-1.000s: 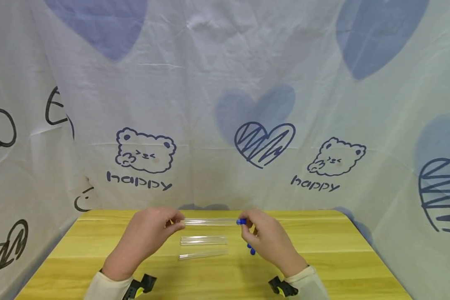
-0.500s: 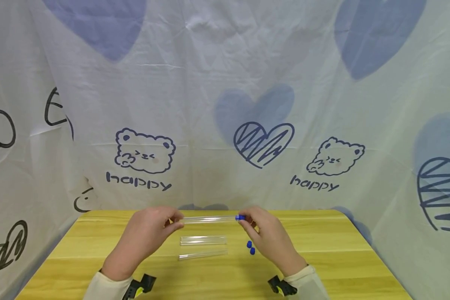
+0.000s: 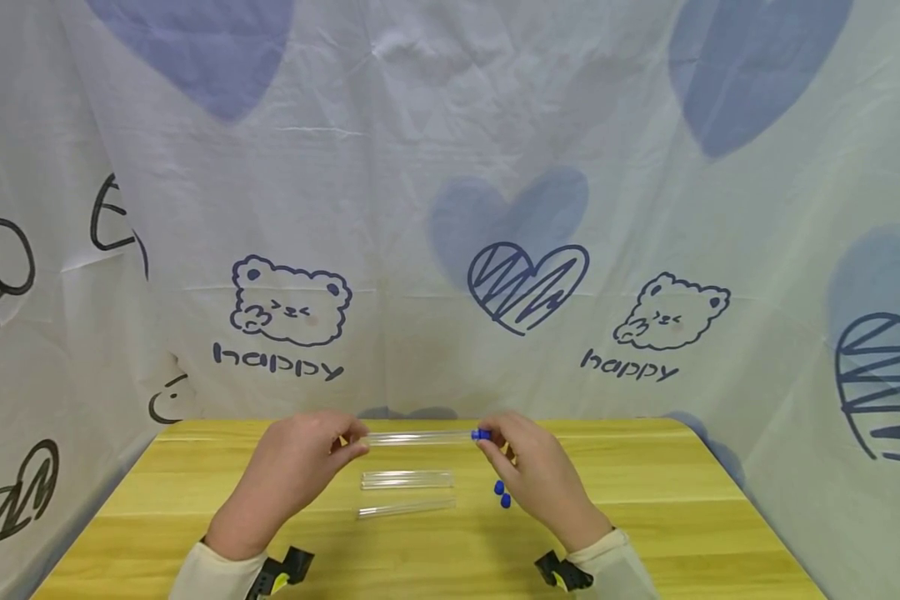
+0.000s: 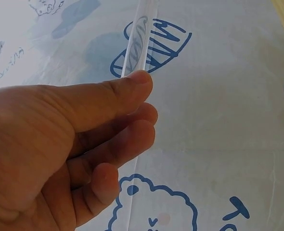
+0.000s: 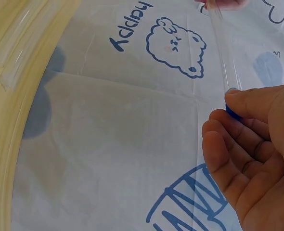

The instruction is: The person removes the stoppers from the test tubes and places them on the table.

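Note:
A clear test tube (image 3: pixel 420 438) is held level above the far part of the table, between both hands. My left hand (image 3: pixel 300 471) pinches its left end between thumb and fingers; the left wrist view shows the tube (image 4: pixel 136 48) rising past the thumb. At the right end sits a blue cap (image 3: pixel 481 434), which my right hand (image 3: pixel 543 475) pinches. Seen from the right wrist, the cap (image 5: pixel 232 112) meets the tube's end, mostly covered by thumb and fingers. How deeply it is seated cannot be told.
Nearer on the wooden table (image 3: pixel 645 517) lie clear tubes (image 3: pixel 407 480) side by side, plus a slanted single tube (image 3: pixel 407 508). Two blue caps (image 3: pixel 502 494) rest just left of the right forearm. A printed cloth (image 3: pixel 420 350) hangs behind the table's far edge.
My right hand has risen slightly, lifting the tube's capped end and uncovering more of the two loose caps. The left hand stays nearly still. Over the last half second, little has moved.

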Available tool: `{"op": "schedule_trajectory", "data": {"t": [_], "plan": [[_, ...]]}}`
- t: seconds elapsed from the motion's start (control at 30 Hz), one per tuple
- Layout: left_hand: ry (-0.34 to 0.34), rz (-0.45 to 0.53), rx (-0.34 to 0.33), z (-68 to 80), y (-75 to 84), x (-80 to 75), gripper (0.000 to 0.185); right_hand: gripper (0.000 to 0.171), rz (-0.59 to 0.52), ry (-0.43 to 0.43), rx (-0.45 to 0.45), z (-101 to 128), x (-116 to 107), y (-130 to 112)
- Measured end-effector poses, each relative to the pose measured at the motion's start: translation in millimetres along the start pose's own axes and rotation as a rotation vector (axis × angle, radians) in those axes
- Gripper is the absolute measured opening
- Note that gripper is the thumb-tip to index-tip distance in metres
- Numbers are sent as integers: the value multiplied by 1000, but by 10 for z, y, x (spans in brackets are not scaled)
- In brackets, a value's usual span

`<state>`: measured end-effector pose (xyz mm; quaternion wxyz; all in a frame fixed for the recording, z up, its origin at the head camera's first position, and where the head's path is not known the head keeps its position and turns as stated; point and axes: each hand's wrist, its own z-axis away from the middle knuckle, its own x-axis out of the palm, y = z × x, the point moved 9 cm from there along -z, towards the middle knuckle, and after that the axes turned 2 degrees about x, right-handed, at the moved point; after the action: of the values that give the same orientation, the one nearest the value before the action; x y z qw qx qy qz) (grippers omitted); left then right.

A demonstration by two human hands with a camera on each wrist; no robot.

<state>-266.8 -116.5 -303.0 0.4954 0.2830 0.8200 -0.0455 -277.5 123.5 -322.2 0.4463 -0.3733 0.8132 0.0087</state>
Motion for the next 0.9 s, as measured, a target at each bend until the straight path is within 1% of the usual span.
{"op": "schedule_trajectory", "data": {"t": [0.13, 0.37, 0.53, 0.9], "plan": [[5, -1, 2, -5, 3, -7, 9, 12, 6, 2, -8, -4, -5, -6], [20, -7, 15, -4, 13, -20, 8, 13, 51, 21, -30, -1, -19, -12], [34, -20, 25, -5, 21, -26, 9, 12, 64, 20, -13, -2, -24, -6], [33, -29, 33, -2, 37, -26, 10, 12, 55, 28, 3, -3, -37, -3]]}}
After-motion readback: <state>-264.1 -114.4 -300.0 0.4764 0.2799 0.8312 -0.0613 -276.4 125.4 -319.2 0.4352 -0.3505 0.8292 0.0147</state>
